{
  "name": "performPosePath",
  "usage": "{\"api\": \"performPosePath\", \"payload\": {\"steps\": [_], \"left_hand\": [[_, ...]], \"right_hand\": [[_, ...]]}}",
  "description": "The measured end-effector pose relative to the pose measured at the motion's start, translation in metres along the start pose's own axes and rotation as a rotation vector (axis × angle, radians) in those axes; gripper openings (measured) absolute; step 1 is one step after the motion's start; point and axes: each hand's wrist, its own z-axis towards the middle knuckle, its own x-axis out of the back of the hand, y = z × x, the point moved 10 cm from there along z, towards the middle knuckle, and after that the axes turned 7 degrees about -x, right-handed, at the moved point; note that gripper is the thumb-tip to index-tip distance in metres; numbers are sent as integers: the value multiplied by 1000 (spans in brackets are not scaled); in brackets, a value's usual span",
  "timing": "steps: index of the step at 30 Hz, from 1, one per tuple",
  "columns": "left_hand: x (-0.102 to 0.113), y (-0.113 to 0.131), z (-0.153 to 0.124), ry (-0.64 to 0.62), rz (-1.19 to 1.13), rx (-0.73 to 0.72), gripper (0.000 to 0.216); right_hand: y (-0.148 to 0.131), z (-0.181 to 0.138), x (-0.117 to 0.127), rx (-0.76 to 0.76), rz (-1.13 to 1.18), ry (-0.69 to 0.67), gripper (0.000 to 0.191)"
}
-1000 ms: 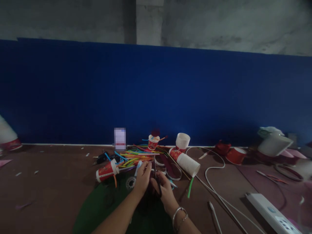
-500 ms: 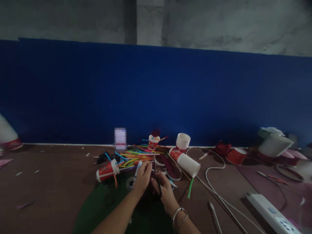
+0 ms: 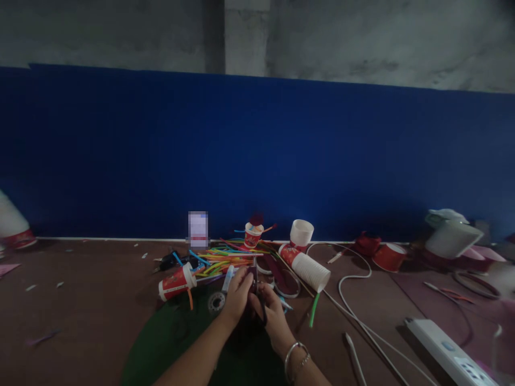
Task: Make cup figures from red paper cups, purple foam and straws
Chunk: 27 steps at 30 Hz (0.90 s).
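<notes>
My right hand (image 3: pixel 272 312) is closed on scissors (image 3: pixel 264 316) with black handles, their blades pointing up and away from me. Close beside it, my left hand (image 3: pixel 237 296) pinches a small dark maroon piece (image 3: pixel 251 272) at the blades; its exact kind is hard to make out. Just beyond both hands lies a heap of colourful pipe cleaners (image 3: pixel 225 261). A red paper cup (image 3: pixel 177 282) rests on its side to the left, an orange strip hanging from it. Behind the heap stands another decorated paper cup (image 3: pixel 253 236) with coloured strips sticking out.
A stack of paper cups (image 3: pixel 311 272) lies on the right, near an upright white cup (image 3: pixel 301 234). A tape roll (image 3: pixel 216 303) sits on the green mat (image 3: pixel 169 343). White cables (image 3: pixel 354 316) run toward a power strip (image 3: pixel 450 351). A blue partition (image 3: pixel 257 155) rises behind.
My left hand has shifted very slightly around the maroon piece, which shows a little more beside the blades. The scissors and other things stay about where they were.
</notes>
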Motion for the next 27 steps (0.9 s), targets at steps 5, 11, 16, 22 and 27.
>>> {"api": "performPosePath", "payload": {"steps": [5,11,16,22,27], "left_hand": [[-4,2,5,-84,-18,-52,16],[-2,-5,6,-87,-18,-46,17],[6,-4,6,-4,43,-67,19],[8,2,6,8,74,-90,18],[11,-1,8,1,79,-97,19]], "right_hand": [[-5,0,0,0,-1,13,31],[-7,-1,2,-9,-10,30,32],[-6,0,2,0,-30,25,31],[-2,0,0,-21,-34,10,31],[-3,-1,0,-22,-36,6,32]]}}
